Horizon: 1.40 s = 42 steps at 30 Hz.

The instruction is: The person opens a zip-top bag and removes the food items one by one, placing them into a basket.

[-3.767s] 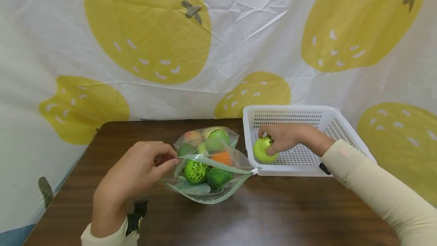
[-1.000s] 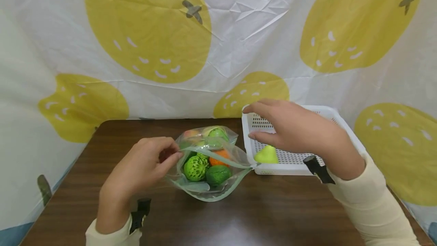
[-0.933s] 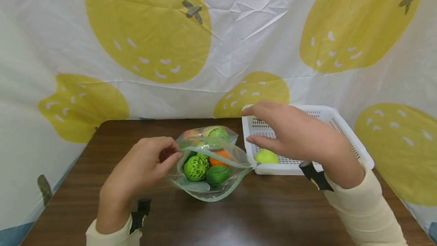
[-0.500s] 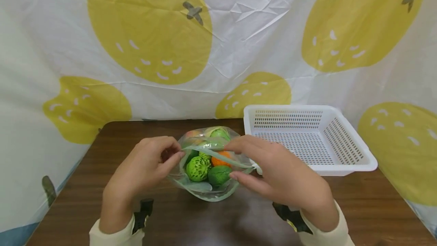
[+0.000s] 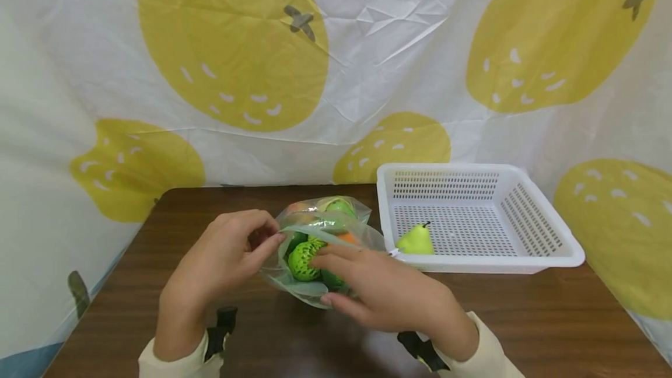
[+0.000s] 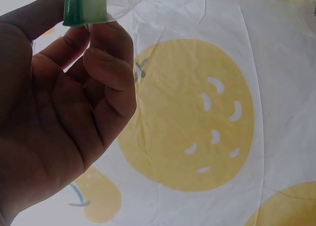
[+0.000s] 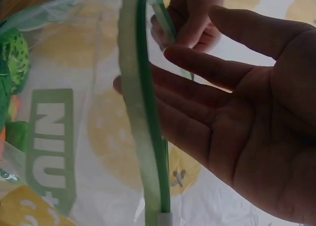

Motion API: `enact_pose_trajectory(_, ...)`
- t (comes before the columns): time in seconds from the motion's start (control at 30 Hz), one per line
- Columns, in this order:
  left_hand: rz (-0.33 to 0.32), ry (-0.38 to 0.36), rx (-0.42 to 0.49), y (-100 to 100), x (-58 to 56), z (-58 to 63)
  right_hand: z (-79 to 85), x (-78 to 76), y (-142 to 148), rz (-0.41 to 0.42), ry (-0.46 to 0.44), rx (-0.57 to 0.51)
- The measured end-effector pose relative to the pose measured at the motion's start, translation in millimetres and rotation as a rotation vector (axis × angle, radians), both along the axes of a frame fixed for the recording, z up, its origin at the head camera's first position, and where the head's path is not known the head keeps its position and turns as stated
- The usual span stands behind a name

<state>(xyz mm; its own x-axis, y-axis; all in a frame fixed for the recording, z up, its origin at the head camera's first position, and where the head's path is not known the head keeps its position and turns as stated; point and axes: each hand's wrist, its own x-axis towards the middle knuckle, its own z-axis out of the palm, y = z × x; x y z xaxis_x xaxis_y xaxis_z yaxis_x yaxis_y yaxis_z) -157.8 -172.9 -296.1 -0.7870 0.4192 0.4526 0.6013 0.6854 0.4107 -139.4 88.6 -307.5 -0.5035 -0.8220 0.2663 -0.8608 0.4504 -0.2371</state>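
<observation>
A clear zip bag (image 5: 301, 291) with a pale green rim, full of fruit, lies on its side on the table with its mouth towards me. My left hand (image 5: 212, 258) pinches the upper rim at the left between thumb and finger. At the mouth, my right hand (image 5: 385, 287) has its fingers extended over the fruit, the thumb at the lower rim. Inside show a green netted fruit (image 5: 303, 262), a partly covered dark green fruit (image 5: 332, 280) and an orange one (image 5: 347, 238). The right wrist view shows straight fingers behind the zip strip (image 7: 143, 107).
To the right stands a white perforated basket (image 5: 493, 262) with one yellow-green pear (image 5: 417, 241) in its near left corner. A dark brown wooden table (image 5: 525, 314) carries everything. Behind hangs a white cloth (image 5: 357, 74) printed with yellow fruit.
The right hand held a yellow-green fruit in the basket at first, then hovered there unloaded. It has moved left to the bag's mouth, uncovering the pear. The left hand keeps its pinch.
</observation>
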Motion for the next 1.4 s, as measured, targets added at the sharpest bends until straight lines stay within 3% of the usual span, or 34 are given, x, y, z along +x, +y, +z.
enact_pose_trajectory(0.27, 0.001, 0.008, -0.008, 1, -0.2, 0.8, -14.0, -3.0, -12, -0.125, -0.05, 0.114)
enact_pose_trajectory(0.47, 0.006, 0.004, -0.006, 1, 1.0, 0.0, -26.6, -7.5, -28, -0.211, -0.006, 0.181)
enact_pose_trajectory(0.7, 0.009, -0.026, -0.002, 2, 1.5, -0.1, -38.5, -16.4, -36, -0.295, 0.081, 0.2)
enact_pose_trajectory(0.97, 0.002, -0.028, -0.002, 4, 1.6, 0.2, -44.6, -26.4, -39, -0.458, -0.025, 0.158)
enact_pose_trajectory(1.1, -0.002, -0.027, -0.005, 5, 1.6, 0.2, -47.7, -29.0, -40, -0.491, -0.028, 0.146)
enact_pose_trajectory(1.4, -0.006, -0.04, -0.016, 6, 1.6, -0.1, -57.0, -32.8, -43, -0.535, 0.061, 0.188)
